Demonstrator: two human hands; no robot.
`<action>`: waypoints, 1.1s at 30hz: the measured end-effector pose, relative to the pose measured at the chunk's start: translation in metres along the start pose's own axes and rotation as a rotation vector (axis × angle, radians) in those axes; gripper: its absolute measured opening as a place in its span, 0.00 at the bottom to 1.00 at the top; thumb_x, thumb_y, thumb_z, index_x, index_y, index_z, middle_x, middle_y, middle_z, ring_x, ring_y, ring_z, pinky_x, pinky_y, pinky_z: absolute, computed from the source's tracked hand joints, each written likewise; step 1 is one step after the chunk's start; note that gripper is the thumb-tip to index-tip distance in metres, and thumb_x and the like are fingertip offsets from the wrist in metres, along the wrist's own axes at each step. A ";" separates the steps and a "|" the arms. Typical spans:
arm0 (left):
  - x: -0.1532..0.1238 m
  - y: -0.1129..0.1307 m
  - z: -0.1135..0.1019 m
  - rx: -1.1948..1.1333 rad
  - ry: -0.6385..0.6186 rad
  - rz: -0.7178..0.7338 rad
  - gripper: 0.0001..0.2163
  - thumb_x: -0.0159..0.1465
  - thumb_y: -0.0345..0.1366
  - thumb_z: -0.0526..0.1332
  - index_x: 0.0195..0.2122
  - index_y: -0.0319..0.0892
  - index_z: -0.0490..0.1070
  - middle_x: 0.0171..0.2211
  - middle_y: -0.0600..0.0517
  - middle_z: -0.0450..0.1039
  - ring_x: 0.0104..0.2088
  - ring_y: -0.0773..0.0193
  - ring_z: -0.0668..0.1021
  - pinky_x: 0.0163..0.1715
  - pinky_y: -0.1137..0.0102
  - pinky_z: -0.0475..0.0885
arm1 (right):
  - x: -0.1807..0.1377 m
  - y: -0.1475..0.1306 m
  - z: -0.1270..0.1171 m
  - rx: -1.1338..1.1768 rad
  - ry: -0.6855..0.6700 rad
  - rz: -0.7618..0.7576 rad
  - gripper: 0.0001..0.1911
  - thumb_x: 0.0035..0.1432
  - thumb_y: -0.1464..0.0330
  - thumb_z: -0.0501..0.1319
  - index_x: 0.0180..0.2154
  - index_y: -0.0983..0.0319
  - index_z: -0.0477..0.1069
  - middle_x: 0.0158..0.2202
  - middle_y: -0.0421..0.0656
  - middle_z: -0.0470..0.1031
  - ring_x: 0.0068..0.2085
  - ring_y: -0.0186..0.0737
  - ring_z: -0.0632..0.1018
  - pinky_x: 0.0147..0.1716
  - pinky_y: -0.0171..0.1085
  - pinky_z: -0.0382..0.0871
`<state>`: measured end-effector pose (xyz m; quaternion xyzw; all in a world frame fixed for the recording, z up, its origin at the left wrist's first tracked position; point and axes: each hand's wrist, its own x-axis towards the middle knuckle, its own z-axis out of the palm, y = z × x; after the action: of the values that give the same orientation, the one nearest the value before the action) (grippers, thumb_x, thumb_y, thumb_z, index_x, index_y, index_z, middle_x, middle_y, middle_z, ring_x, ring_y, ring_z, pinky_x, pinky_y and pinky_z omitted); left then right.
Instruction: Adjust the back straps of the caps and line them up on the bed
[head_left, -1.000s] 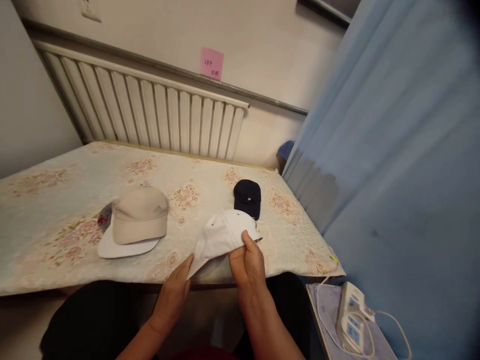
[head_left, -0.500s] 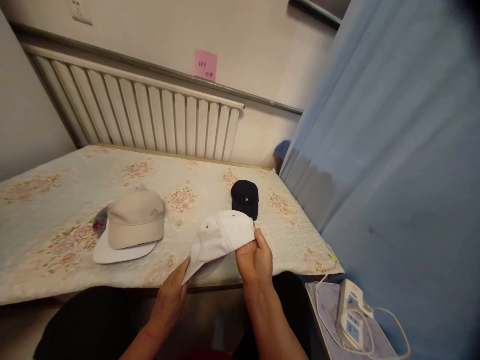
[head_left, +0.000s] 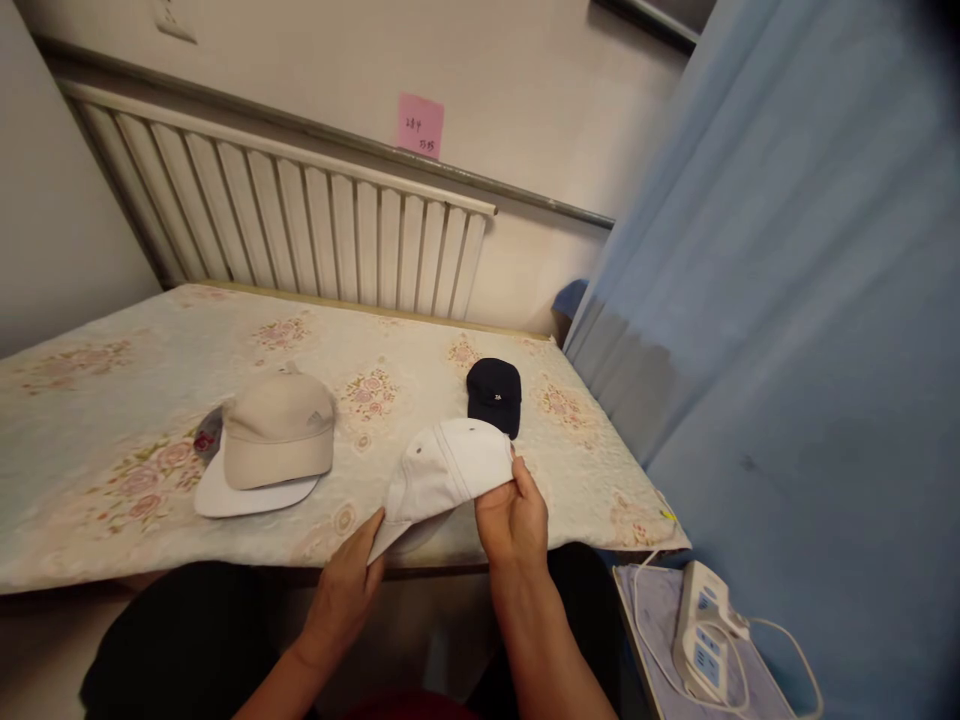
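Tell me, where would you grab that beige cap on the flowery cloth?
Probably by its domed crown, pinched from above: the beige cap lies crown-up on another cap's white brim, so a top grip should lift it alone. The left hand and right hand hold a white cap nearby.

The left hand (head_left: pixel 341 595) and right hand (head_left: pixel 514 520) are bare, as are both forearms (head_left: pixel 525 640) down to the frame's edge. At seven and five o'clock, black trousers (head_left: pixel 180 640) cover the legs. A dark red strip (head_left: pixel 409 706) shows at six.
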<state>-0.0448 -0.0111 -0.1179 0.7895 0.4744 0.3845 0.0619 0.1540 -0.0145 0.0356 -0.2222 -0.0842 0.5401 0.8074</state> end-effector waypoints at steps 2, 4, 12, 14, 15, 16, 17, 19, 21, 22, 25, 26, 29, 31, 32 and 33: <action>0.002 0.003 -0.001 -0.001 0.007 -0.002 0.21 0.63 0.31 0.51 0.58 0.37 0.57 0.52 0.41 0.68 0.52 0.56 0.72 0.52 0.59 0.69 | 0.000 0.000 -0.001 -0.005 -0.017 -0.004 0.12 0.59 0.70 0.55 0.43 0.66 0.71 0.43 0.46 0.78 0.50 0.38 0.74 0.57 0.43 0.60; 0.004 0.005 -0.002 0.006 0.019 0.000 0.21 0.63 0.32 0.51 0.58 0.38 0.57 0.52 0.41 0.69 0.51 0.56 0.73 0.52 0.59 0.69 | -0.001 0.001 -0.001 -0.004 -0.029 -0.001 0.12 0.59 0.70 0.56 0.44 0.66 0.71 0.43 0.46 0.78 0.50 0.38 0.74 0.57 0.43 0.60; 0.005 0.004 0.001 0.024 0.031 0.027 0.21 0.63 0.30 0.50 0.59 0.39 0.56 0.52 0.42 0.69 0.51 0.57 0.73 0.51 0.59 0.70 | -0.002 0.001 -0.002 -0.004 -0.039 -0.011 0.13 0.58 0.69 0.56 0.45 0.65 0.70 0.45 0.46 0.77 0.51 0.38 0.74 0.57 0.44 0.59; 0.004 0.003 0.002 0.026 0.024 0.027 0.22 0.63 0.29 0.50 0.59 0.40 0.55 0.53 0.42 0.68 0.52 0.57 0.73 0.52 0.59 0.69 | -0.002 0.002 -0.002 -0.012 -0.041 -0.015 0.14 0.58 0.69 0.56 0.45 0.64 0.70 0.45 0.45 0.77 0.51 0.38 0.73 0.58 0.44 0.59; 0.004 0.002 0.003 0.028 0.020 0.030 0.22 0.63 0.29 0.50 0.59 0.39 0.55 0.53 0.42 0.68 0.52 0.57 0.72 0.52 0.59 0.69 | -0.002 0.002 -0.002 -0.015 -0.044 -0.017 0.14 0.58 0.68 0.56 0.45 0.64 0.70 0.45 0.45 0.77 0.51 0.38 0.73 0.58 0.45 0.59; 0.003 0.001 0.003 0.030 0.018 0.034 0.23 0.62 0.29 0.50 0.60 0.39 0.55 0.53 0.42 0.68 0.52 0.56 0.72 0.52 0.58 0.69 | -0.003 0.003 -0.002 -0.017 -0.049 -0.018 0.14 0.58 0.68 0.56 0.45 0.64 0.71 0.45 0.45 0.77 0.51 0.38 0.73 0.58 0.45 0.59; 0.003 0.001 0.004 0.031 0.019 0.038 0.23 0.62 0.29 0.50 0.60 0.39 0.55 0.53 0.41 0.68 0.52 0.56 0.72 0.52 0.58 0.68 | -0.003 0.004 -0.002 -0.020 -0.055 -0.020 0.13 0.58 0.68 0.56 0.45 0.64 0.71 0.45 0.45 0.77 0.51 0.39 0.73 0.58 0.45 0.58; 0.002 0.001 0.004 0.029 0.019 0.044 0.23 0.62 0.28 0.50 0.60 0.40 0.55 0.53 0.42 0.68 0.52 0.56 0.72 0.52 0.58 0.68 | -0.003 0.005 -0.002 -0.034 -0.069 -0.023 0.13 0.58 0.68 0.56 0.44 0.64 0.71 0.44 0.45 0.77 0.51 0.38 0.73 0.58 0.45 0.58; 0.002 0.001 0.003 0.025 0.019 0.042 0.24 0.62 0.28 0.50 0.60 0.40 0.54 0.53 0.42 0.68 0.52 0.56 0.72 0.52 0.58 0.69 | -0.004 0.006 -0.002 -0.055 -0.079 -0.026 0.13 0.58 0.69 0.55 0.44 0.64 0.71 0.44 0.45 0.77 0.52 0.38 0.73 0.58 0.45 0.59; 0.003 0.002 0.003 0.023 0.019 0.042 0.24 0.62 0.28 0.50 0.60 0.41 0.54 0.53 0.42 0.68 0.52 0.56 0.72 0.52 0.59 0.69 | -0.004 0.007 -0.002 -0.061 -0.082 -0.024 0.13 0.58 0.69 0.56 0.45 0.63 0.71 0.44 0.45 0.77 0.52 0.38 0.73 0.58 0.45 0.59; 0.004 0.005 0.001 0.021 0.030 0.054 0.24 0.61 0.28 0.50 0.60 0.40 0.55 0.53 0.42 0.68 0.51 0.56 0.73 0.51 0.59 0.69 | -0.006 0.008 -0.002 -0.053 -0.077 -0.007 0.13 0.58 0.68 0.56 0.44 0.63 0.71 0.45 0.45 0.77 0.52 0.39 0.73 0.58 0.45 0.59; 0.004 0.006 0.001 0.021 0.033 0.058 0.24 0.61 0.28 0.50 0.60 0.40 0.55 0.52 0.42 0.69 0.51 0.56 0.73 0.51 0.59 0.69 | -0.006 0.008 -0.002 -0.046 -0.077 0.002 0.13 0.58 0.68 0.56 0.44 0.63 0.71 0.46 0.45 0.76 0.52 0.39 0.73 0.57 0.45 0.59; 0.005 0.007 0.001 0.022 0.037 0.056 0.23 0.61 0.27 0.50 0.59 0.40 0.56 0.52 0.42 0.69 0.50 0.56 0.73 0.50 0.59 0.70 | -0.008 0.009 -0.001 -0.040 -0.072 0.013 0.14 0.57 0.68 0.56 0.45 0.63 0.71 0.46 0.45 0.76 0.51 0.40 0.73 0.57 0.47 0.60; 0.004 0.008 0.002 0.019 0.040 0.057 0.23 0.61 0.27 0.50 0.59 0.40 0.56 0.52 0.42 0.69 0.50 0.56 0.73 0.50 0.59 0.70 | -0.010 0.010 0.001 -0.057 -0.064 0.007 0.14 0.57 0.68 0.56 0.46 0.63 0.70 0.46 0.45 0.76 0.51 0.41 0.73 0.56 0.48 0.61; 0.004 0.008 0.002 0.018 0.041 0.059 0.24 0.61 0.27 0.50 0.59 0.40 0.56 0.52 0.42 0.69 0.51 0.56 0.73 0.50 0.59 0.70 | -0.011 0.011 0.002 -0.068 -0.059 0.002 0.15 0.57 0.68 0.56 0.47 0.63 0.70 0.47 0.46 0.76 0.51 0.41 0.73 0.56 0.48 0.61; 0.004 0.008 0.003 0.019 0.040 0.062 0.24 0.61 0.27 0.50 0.59 0.40 0.56 0.52 0.43 0.69 0.51 0.56 0.73 0.50 0.59 0.70 | -0.012 0.012 0.003 -0.076 -0.058 -0.001 0.16 0.58 0.68 0.56 0.47 0.63 0.69 0.47 0.46 0.76 0.51 0.42 0.73 0.56 0.48 0.62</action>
<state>-0.0368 -0.0114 -0.1141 0.7963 0.4546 0.3976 0.0332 0.1384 -0.0208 0.0340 -0.2372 -0.1281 0.5423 0.7957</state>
